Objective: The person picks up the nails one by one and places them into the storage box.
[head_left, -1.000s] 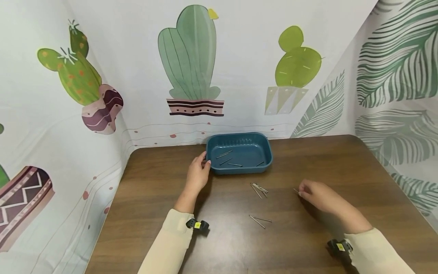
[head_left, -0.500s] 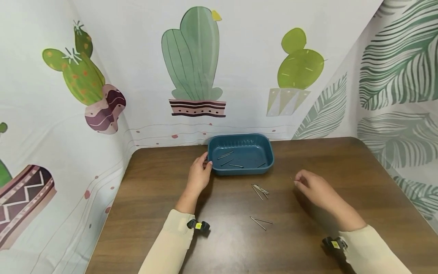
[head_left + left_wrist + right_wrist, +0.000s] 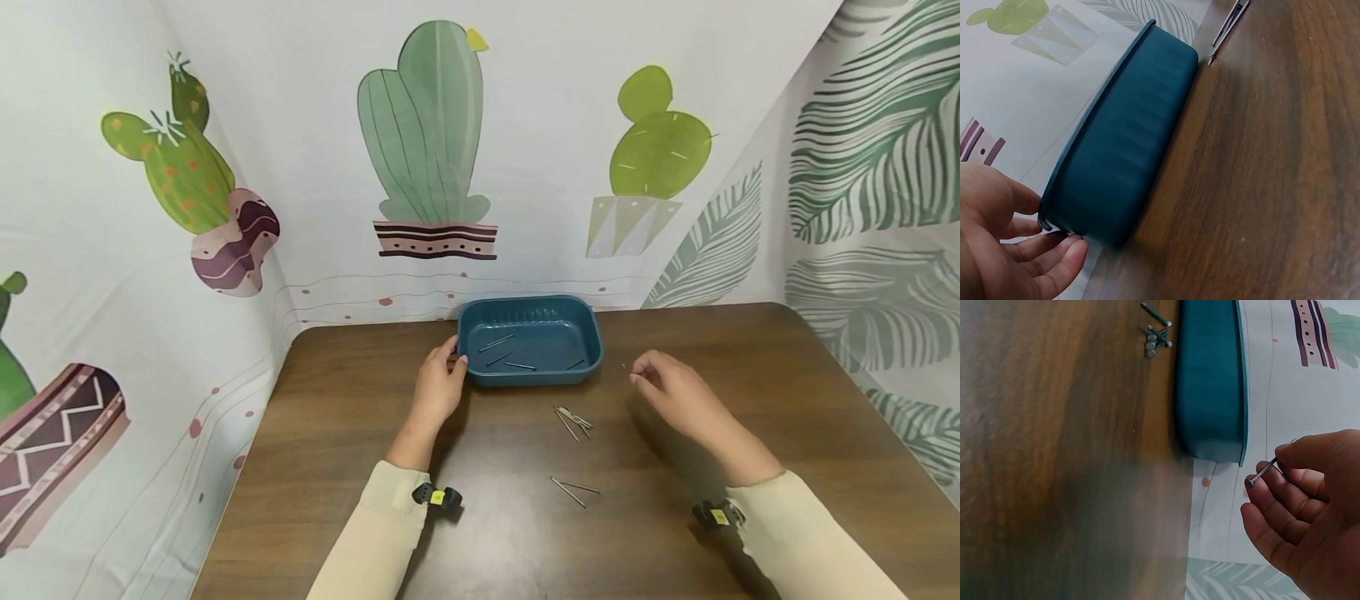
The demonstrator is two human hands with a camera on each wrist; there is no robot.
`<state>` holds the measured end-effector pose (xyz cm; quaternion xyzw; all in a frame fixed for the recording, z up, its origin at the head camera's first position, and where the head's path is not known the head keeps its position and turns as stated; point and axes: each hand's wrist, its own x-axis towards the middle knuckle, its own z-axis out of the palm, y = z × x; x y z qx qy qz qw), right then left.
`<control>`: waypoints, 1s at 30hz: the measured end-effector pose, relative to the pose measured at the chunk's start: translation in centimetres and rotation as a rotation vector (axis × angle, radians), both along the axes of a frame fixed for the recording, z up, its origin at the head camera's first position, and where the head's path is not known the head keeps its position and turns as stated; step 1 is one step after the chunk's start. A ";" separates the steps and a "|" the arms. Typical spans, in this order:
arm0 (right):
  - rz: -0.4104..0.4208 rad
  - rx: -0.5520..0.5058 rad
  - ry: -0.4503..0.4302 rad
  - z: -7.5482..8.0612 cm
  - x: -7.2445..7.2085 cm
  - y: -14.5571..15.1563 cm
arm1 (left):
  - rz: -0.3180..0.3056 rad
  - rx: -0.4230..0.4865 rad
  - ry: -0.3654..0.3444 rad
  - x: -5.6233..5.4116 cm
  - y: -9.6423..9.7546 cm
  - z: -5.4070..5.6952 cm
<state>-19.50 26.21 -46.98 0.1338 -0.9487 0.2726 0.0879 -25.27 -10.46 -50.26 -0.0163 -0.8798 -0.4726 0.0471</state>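
Note:
A rectangular blue plastic tray [image 3: 536, 379] lies at the back of the table with several nails [image 3: 520, 366] spread over its bottom. At its left end, my left hand [image 3: 437, 390] holds the rim, fingers bent in against the end wall in the left wrist view. To the right of the tray, my right hand [image 3: 678, 398] pinches a single nail [image 3: 1262, 473] between thumb and fingers, its head showing in the right wrist view. A small heap of nails [image 3: 574, 420] lies in front of the tray. Closer to me, two more nails [image 3: 573, 491] form a V.
The brown wooden table [image 3: 345, 367] ends at the back against a white cloth [image 3: 540, 125] printed with cacti and leaves. Both wrists carry small black cameras on straps, below light sleeves.
My right hand has moved away from me and to the left with the nail, coming closer to the tray. The left hand stays at the tray's left end.

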 end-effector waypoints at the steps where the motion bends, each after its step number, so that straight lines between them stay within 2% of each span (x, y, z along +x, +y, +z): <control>1: 0.001 -0.007 0.003 0.1 -0.1 -0.1 | -0.002 -0.001 0.002 0.0 0.0 0.0; 18: -0.001 -0.067 0.075 0.8 -2.4 -3.0 | -0.008 -0.011 0.002 0.1 0.0 0.0; 30: 0.008 -0.103 0.074 1.8 -4.0 -5.1 | -0.010 -0.008 -0.001 0.1 0.0 0.0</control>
